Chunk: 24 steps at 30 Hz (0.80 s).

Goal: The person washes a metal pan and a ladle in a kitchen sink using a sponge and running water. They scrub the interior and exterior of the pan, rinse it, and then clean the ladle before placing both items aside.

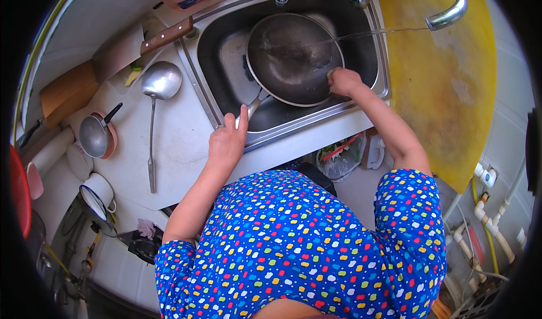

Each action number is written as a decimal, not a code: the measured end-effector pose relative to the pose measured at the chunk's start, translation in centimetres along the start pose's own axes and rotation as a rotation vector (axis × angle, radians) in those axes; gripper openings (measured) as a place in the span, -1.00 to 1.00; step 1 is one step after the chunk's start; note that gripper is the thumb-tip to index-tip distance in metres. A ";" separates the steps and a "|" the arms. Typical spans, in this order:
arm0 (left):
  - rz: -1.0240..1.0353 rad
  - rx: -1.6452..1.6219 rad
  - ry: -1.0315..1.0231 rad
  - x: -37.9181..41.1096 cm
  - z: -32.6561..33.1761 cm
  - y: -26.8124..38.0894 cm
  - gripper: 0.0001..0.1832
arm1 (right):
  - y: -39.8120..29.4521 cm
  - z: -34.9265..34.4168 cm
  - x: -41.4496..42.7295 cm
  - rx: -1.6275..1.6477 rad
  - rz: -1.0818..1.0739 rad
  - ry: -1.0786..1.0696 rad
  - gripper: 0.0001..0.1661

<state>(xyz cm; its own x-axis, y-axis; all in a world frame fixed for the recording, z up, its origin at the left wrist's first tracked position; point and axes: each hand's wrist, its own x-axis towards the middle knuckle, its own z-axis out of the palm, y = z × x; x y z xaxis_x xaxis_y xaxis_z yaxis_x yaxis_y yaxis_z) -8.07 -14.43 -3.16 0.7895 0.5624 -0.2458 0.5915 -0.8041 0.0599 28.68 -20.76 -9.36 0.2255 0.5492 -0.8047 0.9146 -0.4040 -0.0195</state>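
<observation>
A dark frying pan is held over the basin of a metal sink, tipped so that its inner side shows. My left hand grips the pan's metal handle at the sink's near left edge, with the index finger stretched along it. At the pan's right rim is my right hand, its fingers closed on a small scrubber or cloth, mostly hidden. A thin stream of water runs from the curved faucet into the pan.
A ladle, a cleaver, a small saucepan and a white enamel mug are on the left counter. A yellow board stands right of the sink. Below the counter hangs a waste bag.
</observation>
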 end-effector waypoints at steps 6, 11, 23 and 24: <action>-0.004 -0.008 -0.044 0.0 0.3 -0.1 -0.35 | -1.4 2.7 -1.0 0.437 -0.353 -0.096 -0.69; 0.003 0.011 -0.064 -0.1 -0.6 -0.3 -0.34 | 0.4 0.3 1.5 0.006 -0.026 -0.077 -0.67; 0.009 -0.010 -0.017 0.0 -1.0 0.0 -0.36 | -2.1 5.4 7.2 0.024 -0.257 0.141 -0.65; 0.016 -0.003 -0.018 0.0 -0.9 0.0 -0.37 | -3.7 6.0 6.4 0.260 -0.350 0.056 -0.65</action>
<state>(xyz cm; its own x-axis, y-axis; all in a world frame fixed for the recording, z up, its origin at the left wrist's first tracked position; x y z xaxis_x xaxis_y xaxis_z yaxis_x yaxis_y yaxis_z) -7.92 -14.21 -2.33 0.7960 0.5455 -0.2623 0.5789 -0.8127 0.0666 24.72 -20.16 -17.99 -0.0586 0.7217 -0.6898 0.8260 -0.3530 -0.4395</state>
